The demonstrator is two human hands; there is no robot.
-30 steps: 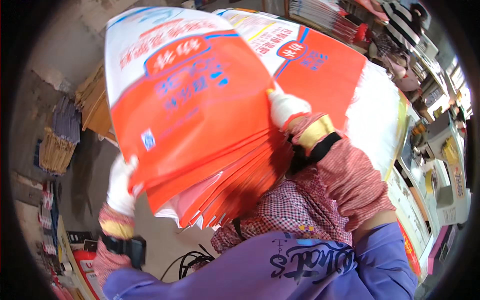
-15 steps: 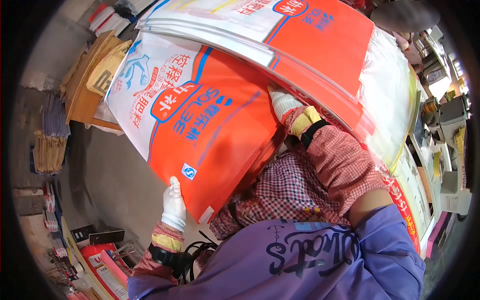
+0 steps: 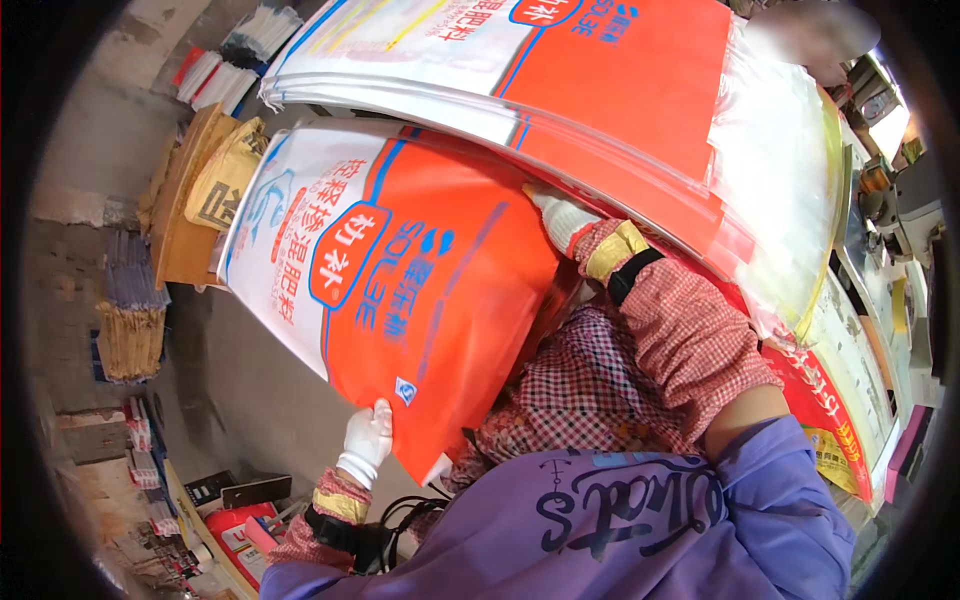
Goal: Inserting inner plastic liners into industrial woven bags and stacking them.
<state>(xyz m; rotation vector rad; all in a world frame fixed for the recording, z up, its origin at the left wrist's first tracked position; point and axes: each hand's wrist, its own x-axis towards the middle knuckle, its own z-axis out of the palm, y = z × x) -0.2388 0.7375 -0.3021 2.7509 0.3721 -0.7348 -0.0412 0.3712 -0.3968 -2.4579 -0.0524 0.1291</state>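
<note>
A large flat sack (image 3: 470, 270), printed red and white with blue lettering, hangs slanted in front of me. My left hand (image 3: 368, 438), in a white glove, is closed on the sack's lower left edge near a corner. At the opposite edge my right hand (image 3: 566, 222), also gloved, grips the sack. Its fingertips lie over the red face, and its thumb is hidden. Just beyond, a stack of similar red and white sacks (image 3: 620, 80) lies with its near edges layered, close to my right hand.
Left of the sack stands a wooden piece (image 3: 190, 190) with a yellowish bag (image 3: 225, 175) against it. Folded bundles (image 3: 132, 310) are farther left. Machine parts (image 3: 915, 250) line the right side. A red sack (image 3: 815, 410) lies by my right elbow. Another person (image 3: 815, 40) is at the far right.
The view has shifted a little. The held sack appears slightly lower and less steeply slanted, with its surface bowing more. Both hands keep their hold, the left one now lower and farther right in view.
</note>
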